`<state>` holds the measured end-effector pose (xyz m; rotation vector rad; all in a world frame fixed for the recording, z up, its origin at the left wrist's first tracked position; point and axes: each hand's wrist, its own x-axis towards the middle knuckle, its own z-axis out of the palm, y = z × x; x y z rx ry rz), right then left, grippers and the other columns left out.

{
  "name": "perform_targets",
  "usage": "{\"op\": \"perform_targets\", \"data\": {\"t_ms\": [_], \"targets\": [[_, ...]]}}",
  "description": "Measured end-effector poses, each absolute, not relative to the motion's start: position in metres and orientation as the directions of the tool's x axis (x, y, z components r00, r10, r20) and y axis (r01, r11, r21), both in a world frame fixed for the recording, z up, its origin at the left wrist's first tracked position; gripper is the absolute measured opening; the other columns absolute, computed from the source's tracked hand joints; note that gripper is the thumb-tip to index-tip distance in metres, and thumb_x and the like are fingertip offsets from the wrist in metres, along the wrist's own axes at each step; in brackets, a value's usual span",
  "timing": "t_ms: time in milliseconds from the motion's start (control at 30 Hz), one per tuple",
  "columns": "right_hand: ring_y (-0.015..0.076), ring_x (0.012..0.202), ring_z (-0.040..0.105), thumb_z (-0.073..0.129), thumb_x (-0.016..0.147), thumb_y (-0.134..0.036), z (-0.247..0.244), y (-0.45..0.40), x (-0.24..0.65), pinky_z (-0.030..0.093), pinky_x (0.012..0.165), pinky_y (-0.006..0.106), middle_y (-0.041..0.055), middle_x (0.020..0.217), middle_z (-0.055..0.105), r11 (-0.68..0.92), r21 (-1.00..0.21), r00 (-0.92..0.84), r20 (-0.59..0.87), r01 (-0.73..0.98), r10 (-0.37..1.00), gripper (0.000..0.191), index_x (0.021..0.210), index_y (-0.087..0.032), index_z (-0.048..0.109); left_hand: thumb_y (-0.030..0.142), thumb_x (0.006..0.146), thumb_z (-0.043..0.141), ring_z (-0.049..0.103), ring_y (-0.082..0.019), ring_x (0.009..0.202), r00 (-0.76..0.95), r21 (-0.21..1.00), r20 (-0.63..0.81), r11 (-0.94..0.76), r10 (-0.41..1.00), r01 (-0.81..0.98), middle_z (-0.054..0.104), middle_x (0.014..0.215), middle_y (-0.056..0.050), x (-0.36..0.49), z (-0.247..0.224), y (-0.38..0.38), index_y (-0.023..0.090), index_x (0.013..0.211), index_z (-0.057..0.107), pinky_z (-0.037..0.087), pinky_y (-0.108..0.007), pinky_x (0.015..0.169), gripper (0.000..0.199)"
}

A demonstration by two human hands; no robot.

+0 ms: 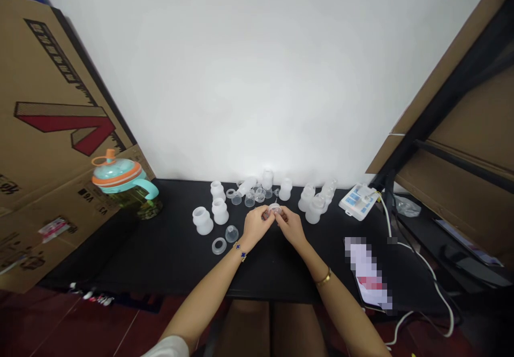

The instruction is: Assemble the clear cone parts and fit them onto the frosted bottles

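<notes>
My left hand (256, 223) and my right hand (291, 225) meet over the middle of the black table. Between them they hold a small translucent bottle collar (274, 207), with what seems to be a nipple tip rising from it. The fingers of both hands are closed around its edge. Left of my left wrist lie a clear dome cap (232, 233) and a loose collar ring (219, 246). Beyond them stand open white baby bottles (203, 221). Several clear caps (249, 198) and rings are bunched behind my hands. Bottles with tops fitted (315, 209) stand to the right.
A jug with a turquoise lid (120, 177) stands at the left beside a large cardboard box (52, 105). On the right are a white plastic case (358, 202), a phone with a blurred screen (367, 271) and a white cable (436, 287). A white wall closes the back.
</notes>
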<state>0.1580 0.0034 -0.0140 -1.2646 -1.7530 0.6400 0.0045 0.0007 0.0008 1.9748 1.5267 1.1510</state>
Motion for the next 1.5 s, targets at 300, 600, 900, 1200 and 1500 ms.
{"op": "perform_targets", "data": {"t_ms": [300,600,900,1200,1500], "targets": [[0.0169,0.062,0.062,0.051,0.093,-0.045,-0.0124,0.0031,0.1571,0.046,0.058,0.024,0.0,0.069,0.066,0.346,-0.802,-0.106,0.339,0.488,0.935,0.029,0.087,-0.022,0.067,0.034,0.087,0.055,0.053,-0.012,0.058,0.064,0.729,0.381,-0.342,0.922,0.593,0.059,0.062,0.002,0.0039,-0.0024,0.0026,0.019,0.069,0.061,0.035,-0.023,0.059,0.023],[0.0164,0.063,0.061,0.051,0.094,-0.045,-0.0169,0.0042,0.1577,0.047,0.06,0.023,0.0001,0.07,0.066,0.365,-0.802,-0.11,0.357,0.474,0.928,0.029,0.091,-0.021,0.068,0.033,0.085,0.057,0.052,-0.011,0.057,0.056,0.737,0.37,-0.33,0.927,0.59,0.058,0.06,0.003,0.004,-0.0007,0.0026,0.019,0.068,0.061,0.034,-0.023,0.059,0.023],[0.0171,0.063,0.062,0.051,0.094,-0.046,-0.0178,0.0052,0.1583,0.046,0.059,0.023,0.0003,0.069,0.066,0.356,-0.795,-0.108,0.35,0.491,0.931,0.03,0.089,-0.022,0.068,0.034,0.085,0.056,0.053,-0.011,0.057,0.05,0.74,0.362,-0.319,0.931,0.592,0.058,0.059,0.003,0.0043,-0.0006,0.0027,0.018,0.068,0.06,0.033,-0.022,0.058,0.024],[0.0167,0.062,0.062,0.052,0.094,-0.046,-0.0185,0.0055,0.1588,0.043,0.058,0.023,-0.0003,0.068,0.066,0.351,-0.792,-0.11,0.344,0.499,0.932,0.029,0.088,-0.022,0.067,0.035,0.086,0.056,0.05,-0.01,0.055,0.045,0.755,0.363,-0.323,0.93,0.571,0.056,0.058,0.003,0.0043,-0.0025,0.0031,0.018,0.066,0.06,0.031,-0.023,0.057,0.026],[0.0166,0.063,0.063,0.05,0.096,-0.046,-0.0154,0.0037,0.1582,0.044,0.059,0.024,0.0003,0.07,0.067,0.376,-0.808,-0.134,0.355,0.454,0.925,0.031,0.092,-0.021,0.068,0.038,0.086,0.056,0.046,-0.01,0.055,0.035,0.747,0.361,-0.311,0.932,0.587,0.051,0.057,0.004,0.0043,-0.004,0.0024,0.018,0.064,0.055,0.029,-0.023,0.056,0.029]]}}
